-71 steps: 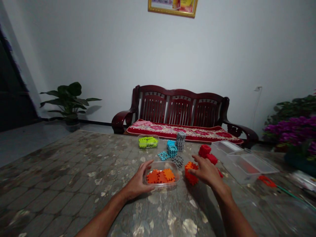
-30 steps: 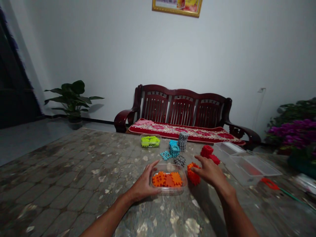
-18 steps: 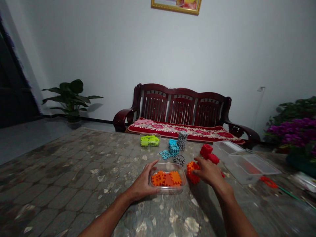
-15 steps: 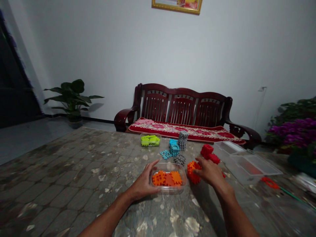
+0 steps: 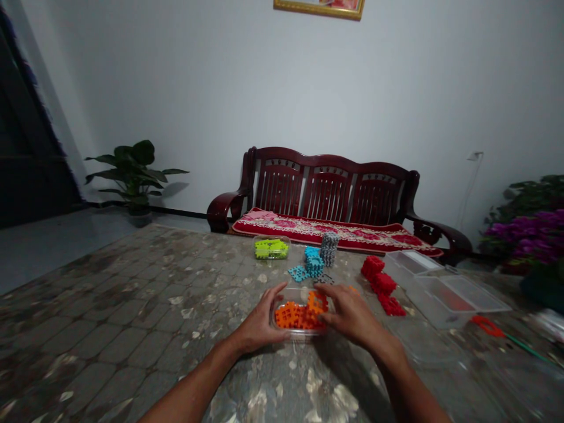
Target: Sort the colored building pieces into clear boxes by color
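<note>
In the head view, my left hand (image 5: 264, 322) grips the left end of a clear plastic container (image 5: 301, 336), thumb at the near side and fingers at the far side. Orange interlocking plastic pieces (image 5: 288, 315) lie in it. My right hand (image 5: 352, 311) is closed on an orange interlocking piece (image 5: 317, 302), tilted up at the container's right end. How many pieces it pinches I cannot tell. A bit of orange shows just beyond the knuckles, mostly hidden. Grey pieces (image 5: 324, 278) lie flat behind the container, partly covered by my right hand.
Behind stand blue pieces (image 5: 314, 263), a grey stack (image 5: 329, 249) and a container of lime-green pieces (image 5: 271, 249). Red pieces (image 5: 382, 284) lie to the right, beside a clear lidded box (image 5: 445, 294) and orange-handled scissors-like tool (image 5: 487, 326). A wooden bench (image 5: 328, 197) stands beyond the table.
My right hand has moved left from the orange stack beside the container to the container's right end, bringing orange pieces along. My left hand has kept its hold on the container.
</note>
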A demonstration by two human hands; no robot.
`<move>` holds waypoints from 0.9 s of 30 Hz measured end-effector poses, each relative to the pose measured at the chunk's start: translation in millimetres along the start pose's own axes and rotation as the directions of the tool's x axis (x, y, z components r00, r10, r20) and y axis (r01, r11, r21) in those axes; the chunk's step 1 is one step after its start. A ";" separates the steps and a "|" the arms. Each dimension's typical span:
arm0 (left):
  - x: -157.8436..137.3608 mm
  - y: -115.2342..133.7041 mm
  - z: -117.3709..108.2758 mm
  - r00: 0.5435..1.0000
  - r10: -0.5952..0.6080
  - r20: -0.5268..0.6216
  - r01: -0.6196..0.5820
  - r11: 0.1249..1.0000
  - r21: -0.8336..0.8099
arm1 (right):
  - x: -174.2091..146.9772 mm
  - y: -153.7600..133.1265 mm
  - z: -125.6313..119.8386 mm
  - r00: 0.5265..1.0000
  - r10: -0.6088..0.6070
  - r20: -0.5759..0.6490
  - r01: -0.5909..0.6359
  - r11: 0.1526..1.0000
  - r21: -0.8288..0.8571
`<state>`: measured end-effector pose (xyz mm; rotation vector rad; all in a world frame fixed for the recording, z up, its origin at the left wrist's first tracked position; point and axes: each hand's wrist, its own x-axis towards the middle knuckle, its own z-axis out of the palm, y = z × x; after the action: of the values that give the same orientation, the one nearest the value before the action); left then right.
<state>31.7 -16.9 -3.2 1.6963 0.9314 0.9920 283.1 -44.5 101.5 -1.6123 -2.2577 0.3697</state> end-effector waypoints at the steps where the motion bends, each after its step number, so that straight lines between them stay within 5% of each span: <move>1: -0.1 0.2 0.1 1.000 -0.003 0.000 0.003 1.000 -0.003 | 0.1 -2.9 1.5 0.999 -0.016 0.029 0.015 1.000 0.028; 7: 0.1 4.1 0.0 1.000 -0.012 0.013 0.012 0.999 -0.040 | 3.7 18.9 -12.0 0.998 0.025 -0.063 -0.019 0.995 0.100; 13: 0.4 5.9 -0.6 1.000 -0.007 0.013 0.007 1.000 -0.011 | 1.1 57.3 -24.9 0.961 0.232 -0.153 -0.253 0.957 -0.138; 18: -0.2 7.6 -1.4 1.000 -0.020 0.015 0.020 1.000 -0.012 | -0.7 52.2 -25.0 0.932 0.342 -0.120 -0.362 0.876 -0.317; 27: -0.1 8.2 -1.2 1.000 -0.028 0.014 0.028 1.000 0.000 | 1.5 45.6 -21.8 0.915 0.401 -0.056 -0.385 0.820 -0.424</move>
<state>31.7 -18.9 4.8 1.6844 0.9432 0.9606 331.0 -28.1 103.3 -2.3280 -2.1162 -0.0131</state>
